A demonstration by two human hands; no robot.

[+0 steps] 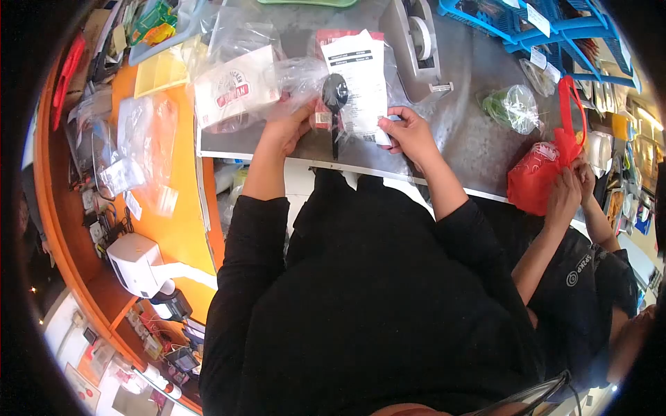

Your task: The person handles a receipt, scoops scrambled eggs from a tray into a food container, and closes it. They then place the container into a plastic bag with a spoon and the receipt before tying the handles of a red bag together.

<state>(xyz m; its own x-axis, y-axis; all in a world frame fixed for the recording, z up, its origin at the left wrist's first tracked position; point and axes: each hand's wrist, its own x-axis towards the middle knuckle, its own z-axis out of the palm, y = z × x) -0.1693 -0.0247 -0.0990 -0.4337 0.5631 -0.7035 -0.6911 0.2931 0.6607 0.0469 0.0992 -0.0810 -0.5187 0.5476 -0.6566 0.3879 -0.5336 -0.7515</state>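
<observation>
My right hand (411, 135) pinches the lower right corner of a white printed receipt (364, 90) between thumb and fingers. A black plastic spoon (335, 93) lies upright in view beside the receipt's left edge, its handle pointing toward me. Behind both is a red and white package (321, 118) in clear plastic. My left hand (291, 128) is closed at the lower edge of a clear plastic bag (300, 78), its fingertips partly hidden. Left of that hand, a white printed food box (237, 89) sits in clear plastic on the metal table (451, 149).
A grey tape dispenser (416, 52) stands behind my right hand. Farther right are bagged greens (510, 107) and blue baskets (555, 31). A co-worker's hands (572, 184) hold a red bag (534, 177). An orange counter (184, 229) adjoins on the left.
</observation>
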